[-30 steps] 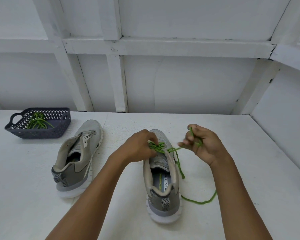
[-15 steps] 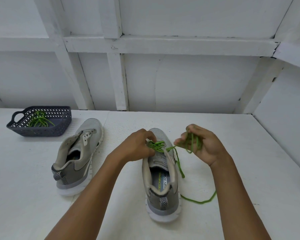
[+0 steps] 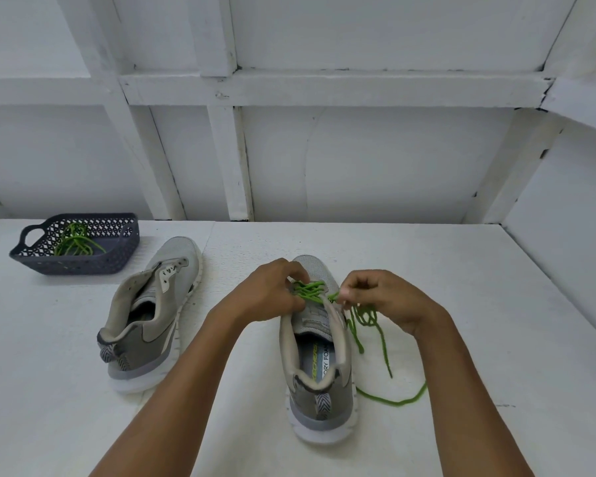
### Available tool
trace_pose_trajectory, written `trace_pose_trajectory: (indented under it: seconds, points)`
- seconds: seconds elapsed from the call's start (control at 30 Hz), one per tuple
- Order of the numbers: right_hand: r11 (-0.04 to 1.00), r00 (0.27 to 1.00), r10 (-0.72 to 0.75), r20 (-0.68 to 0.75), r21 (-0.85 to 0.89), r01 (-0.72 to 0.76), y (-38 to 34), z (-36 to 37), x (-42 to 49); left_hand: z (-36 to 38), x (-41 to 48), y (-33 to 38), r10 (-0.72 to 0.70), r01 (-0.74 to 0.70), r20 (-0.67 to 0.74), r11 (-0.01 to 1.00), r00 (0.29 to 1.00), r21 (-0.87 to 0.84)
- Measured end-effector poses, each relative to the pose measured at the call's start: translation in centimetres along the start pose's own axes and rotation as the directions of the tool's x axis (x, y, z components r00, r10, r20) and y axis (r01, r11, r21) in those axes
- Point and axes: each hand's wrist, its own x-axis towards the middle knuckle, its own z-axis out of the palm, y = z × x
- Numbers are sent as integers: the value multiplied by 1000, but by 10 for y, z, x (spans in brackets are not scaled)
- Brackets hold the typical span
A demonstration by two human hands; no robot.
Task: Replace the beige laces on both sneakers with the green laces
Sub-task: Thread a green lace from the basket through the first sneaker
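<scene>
Fuzzy green lace [image 3: 311, 291], mesh grey sneaker [image 3: 324, 397]

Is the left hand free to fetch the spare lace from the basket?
Likely not yet: the left hand is pinching the green lace on the sneaker. The way to the spare lace in the basket looks open.

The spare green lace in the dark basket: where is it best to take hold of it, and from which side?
Likely from above, since the basket has walls all round and is open on top. Set the grip on the spare green lace at its bundled loops, so the tangle lifts together; its tips are too small to pick out.
</scene>
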Motion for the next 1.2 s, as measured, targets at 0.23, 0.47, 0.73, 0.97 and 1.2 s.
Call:
trace_pose_trajectory:
  seconds: [0.23,0.47,0.73,0.97,1.2]
  points:
    - [802,998,5,-59,597,31,4,-3,4,4,0,-5,-11,11,5,999,1000,-52]
    - [951,992,46,-116,309,-8,8,5,6,2,0,-1,78,-78,-9,997,997,-7]
    - [995,999,-29,-16,-92,28,5,3,4,2,13,5,181,-192,78,968,980,163]
    - [985,1000,7,-1,-174,-7,7,4,10,3,20,4,148,-176,186,974,971,143]
    - [987,992,121,-29,-99,-123,4,10,13,1,17,9,186,-203,144,972,972,115]
